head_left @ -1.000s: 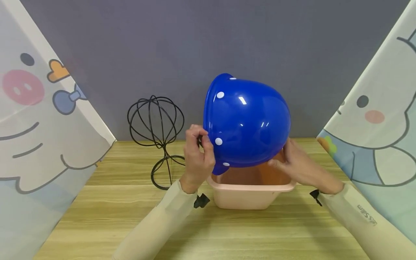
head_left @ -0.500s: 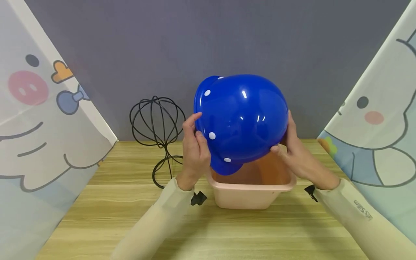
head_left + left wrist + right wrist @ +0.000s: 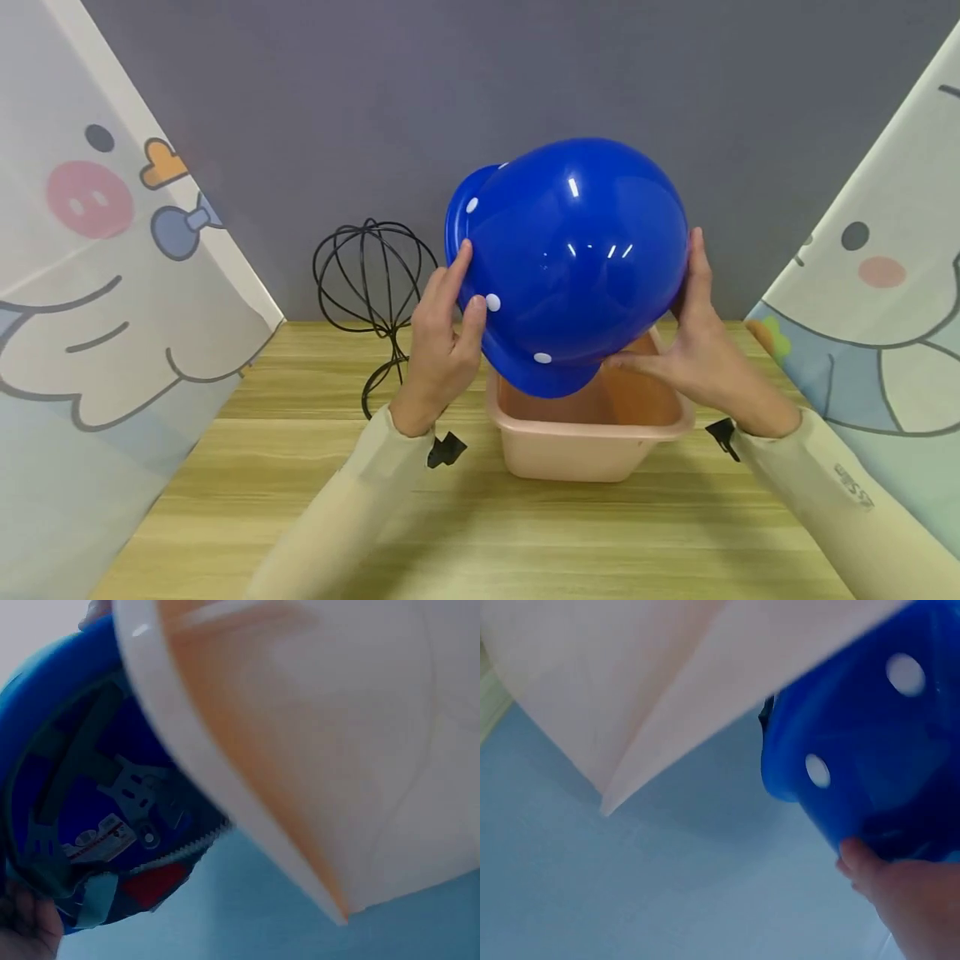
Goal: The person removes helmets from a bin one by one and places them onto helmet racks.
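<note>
Both hands hold a blue hard hat (image 3: 577, 250) with white round studs, tilted above a pink plastic tub (image 3: 592, 429). At its left, my left hand (image 3: 442, 342) grips the brim edge, thumb and index finger against the shell near the studs. On the other side, my right hand (image 3: 705, 358) holds the shell, thumb low and fingers up along its far side. Inside the hard hat (image 3: 120, 787), the left wrist view shows grey straps, a label and a red patch. The right wrist view has my right hand (image 3: 907, 900) with its thumb on the shell.
Left of the tub stands a black wire hat stand (image 3: 375, 283) with a round cage top, partly behind the left hand. A grey panel (image 3: 337, 108) rises behind the wooden table (image 3: 300, 483). Cartoon-printed panels (image 3: 127, 275) flank both sides.
The hard hat has turned so its brim swings toward the front, and it sits slightly higher. My left thumb and index have shifted along the brim; my right fingers have moved up the shell.
</note>
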Action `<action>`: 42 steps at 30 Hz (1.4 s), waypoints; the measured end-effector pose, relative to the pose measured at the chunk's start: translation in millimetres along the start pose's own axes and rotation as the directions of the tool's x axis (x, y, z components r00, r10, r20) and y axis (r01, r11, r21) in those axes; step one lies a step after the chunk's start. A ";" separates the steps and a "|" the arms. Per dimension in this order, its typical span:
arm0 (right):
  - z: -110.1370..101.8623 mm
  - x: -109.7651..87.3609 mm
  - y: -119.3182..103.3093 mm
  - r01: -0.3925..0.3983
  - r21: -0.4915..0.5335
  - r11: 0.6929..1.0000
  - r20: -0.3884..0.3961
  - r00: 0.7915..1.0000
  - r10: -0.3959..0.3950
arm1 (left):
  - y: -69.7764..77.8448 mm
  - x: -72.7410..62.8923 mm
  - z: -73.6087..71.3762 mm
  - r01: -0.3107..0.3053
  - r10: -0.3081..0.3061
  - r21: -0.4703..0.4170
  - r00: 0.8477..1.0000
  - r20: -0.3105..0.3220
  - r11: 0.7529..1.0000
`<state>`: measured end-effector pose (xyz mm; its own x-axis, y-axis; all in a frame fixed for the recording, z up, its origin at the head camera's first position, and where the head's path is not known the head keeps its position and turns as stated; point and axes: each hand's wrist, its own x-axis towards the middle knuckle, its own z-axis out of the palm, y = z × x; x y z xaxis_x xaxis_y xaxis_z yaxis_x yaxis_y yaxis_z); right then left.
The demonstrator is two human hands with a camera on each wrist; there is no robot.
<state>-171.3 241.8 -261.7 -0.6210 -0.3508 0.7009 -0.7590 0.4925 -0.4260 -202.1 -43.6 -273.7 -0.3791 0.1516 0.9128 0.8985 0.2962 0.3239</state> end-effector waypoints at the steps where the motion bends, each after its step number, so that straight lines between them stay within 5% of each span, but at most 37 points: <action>1: -0.1 0.9 -2.2 0.008 -0.001 1.000 -0.012 1.000 -0.008 | 0.3 0.4 -1.6 0.008 -0.008 0.007 1.000 0.010 1.000; 8: -2.3 13.9 -32.1 0.074 -0.035 0.997 -0.080 0.994 -0.076 | 4.7 -0.8 -10.8 0.136 -0.142 0.061 0.984 0.110 0.989; 12: -1.6 19.9 -35.7 0.139 -0.050 0.989 -0.086 0.986 -0.143 | 6.6 1.5 -12.5 0.142 -0.148 0.051 0.977 0.150 0.989; 21: -3.9 24.5 -26.8 0.148 -0.108 0.983 -0.068 0.985 -0.156 | 9.9 3.9 -15.3 0.167 -0.186 0.158 0.976 0.112 0.973; 32: -18.4 44.0 -43.1 0.351 -0.134 0.927 -0.101 0.925 -0.365 | 2.5 18.9 -31.3 -0.058 0.054 0.125 0.998 0.036 0.990; 37: -20.4 48.6 -50.5 0.357 -0.081 0.931 -0.106 0.925 -0.364 | 7.4 25.3 -40.5 -0.061 0.058 0.111 0.998 0.034 0.992; 42: -13.8 55.1 -56.2 0.360 -0.083 0.929 -0.192 0.909 -0.370 | 10.7 29.9 -51.5 -0.042 0.038 0.097 0.998 0.046 0.994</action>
<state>-160.2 205.8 -191.2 -0.2464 -0.3484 0.9044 -0.9128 0.3970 -0.0958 -192.4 -84.5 -230.1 -0.3544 0.2058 0.9122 0.8880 0.3799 0.2593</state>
